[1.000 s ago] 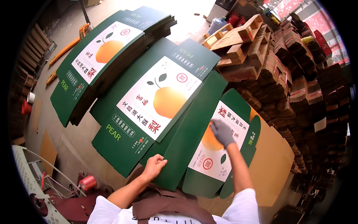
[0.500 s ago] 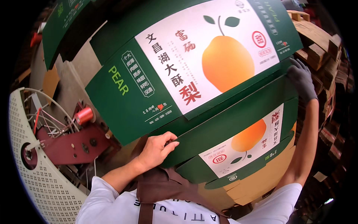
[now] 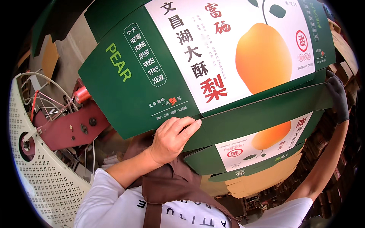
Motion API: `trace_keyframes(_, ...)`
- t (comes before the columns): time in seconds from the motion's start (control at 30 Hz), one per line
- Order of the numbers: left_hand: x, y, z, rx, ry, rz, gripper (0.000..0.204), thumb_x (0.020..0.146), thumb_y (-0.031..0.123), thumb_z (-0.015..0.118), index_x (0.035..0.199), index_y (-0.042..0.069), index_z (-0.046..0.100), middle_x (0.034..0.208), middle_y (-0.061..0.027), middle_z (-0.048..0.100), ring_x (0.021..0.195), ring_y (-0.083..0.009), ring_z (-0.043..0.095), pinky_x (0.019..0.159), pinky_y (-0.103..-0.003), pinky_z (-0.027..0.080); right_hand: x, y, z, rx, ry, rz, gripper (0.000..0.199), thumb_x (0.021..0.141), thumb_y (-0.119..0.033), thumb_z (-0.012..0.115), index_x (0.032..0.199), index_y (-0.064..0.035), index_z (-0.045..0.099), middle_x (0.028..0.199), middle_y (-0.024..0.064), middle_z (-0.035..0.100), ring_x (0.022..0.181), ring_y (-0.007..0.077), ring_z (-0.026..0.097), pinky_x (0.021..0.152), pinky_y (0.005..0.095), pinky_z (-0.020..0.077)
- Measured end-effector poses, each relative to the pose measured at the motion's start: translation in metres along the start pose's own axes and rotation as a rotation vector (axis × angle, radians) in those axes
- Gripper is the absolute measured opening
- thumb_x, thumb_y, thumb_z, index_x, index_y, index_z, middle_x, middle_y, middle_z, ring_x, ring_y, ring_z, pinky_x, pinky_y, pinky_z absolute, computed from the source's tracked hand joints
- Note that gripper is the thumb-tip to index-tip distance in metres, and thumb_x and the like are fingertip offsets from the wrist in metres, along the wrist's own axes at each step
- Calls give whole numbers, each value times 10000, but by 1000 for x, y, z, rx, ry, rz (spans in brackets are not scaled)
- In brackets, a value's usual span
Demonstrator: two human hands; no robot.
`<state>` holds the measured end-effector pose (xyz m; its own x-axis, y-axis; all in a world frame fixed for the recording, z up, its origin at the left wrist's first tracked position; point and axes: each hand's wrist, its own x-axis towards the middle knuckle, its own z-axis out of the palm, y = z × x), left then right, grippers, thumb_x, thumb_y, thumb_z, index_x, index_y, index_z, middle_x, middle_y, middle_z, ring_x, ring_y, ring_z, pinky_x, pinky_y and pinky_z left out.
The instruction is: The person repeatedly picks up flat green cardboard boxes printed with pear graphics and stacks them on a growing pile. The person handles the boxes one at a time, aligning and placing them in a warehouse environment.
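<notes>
A large flat green carton blank (image 3: pixel 125 95), printed with a white panel and an orange pear picture, fills the upper view close to me. My bare left hand (image 3: pixel 173 136) grips its near lower edge, fingers curled over the fold. My right hand (image 3: pixel 338 97), in a dark grey glove, holds the blank's far right edge with the arm stretched out. Beneath it lies another green blank (image 3: pixel 262 146) with the same pear print, on top of brown cardboard sheets (image 3: pixel 258 182).
A red machine part (image 3: pixel 72 127) with a red spool (image 3: pixel 81 95) and wires stands at my left, beside a white perforated metal panel (image 3: pixel 42 182). Stacked wooden pieces (image 3: pixel 348 49) show at the far right edge.
The top carton blank has come up and much nearer to me, held by both hands. My view has dropped toward the red machine on the left.
</notes>
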<state>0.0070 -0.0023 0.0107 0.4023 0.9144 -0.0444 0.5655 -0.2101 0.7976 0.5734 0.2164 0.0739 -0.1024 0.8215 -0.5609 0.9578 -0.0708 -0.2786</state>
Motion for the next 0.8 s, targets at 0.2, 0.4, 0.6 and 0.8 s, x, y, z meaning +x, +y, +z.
trace_keyframes(0.2,0,-4,5,-9,1,0,462,719,-95,726,1164,22,685,1052,-109,626,825,-256,628,709,-346,549,8,16,6,-89,8,16,96,944,-126,559,932,-32,571,1431,116,542,1274,241,483,1076,349,352)
trace_keyframes(0.4,-2,-8,3,-21,-22,9,455,717,-84,736,1156,28,704,1026,-103,592,841,-250,629,692,-333,550,14,18,6,-43,-12,19,120,939,-135,574,914,-19,559,1410,139,561,1237,233,513,1043,341,379)
trace_keyframes(0.6,-2,-15,4,5,-25,49,432,744,24,661,1175,18,702,1028,-91,595,852,-229,612,704,-313,547,16,15,1,-61,-34,37,118,938,-122,573,920,-7,552,1413,153,561,1228,234,522,1045,331,377)
trace_keyframes(0.8,-1,-15,7,25,-25,43,438,737,20,664,1173,11,701,1025,-77,591,814,-208,590,681,-301,538,20,15,4,-53,-21,31,116,943,-114,566,935,1,555,1412,155,559,1228,227,521,1052,330,372)
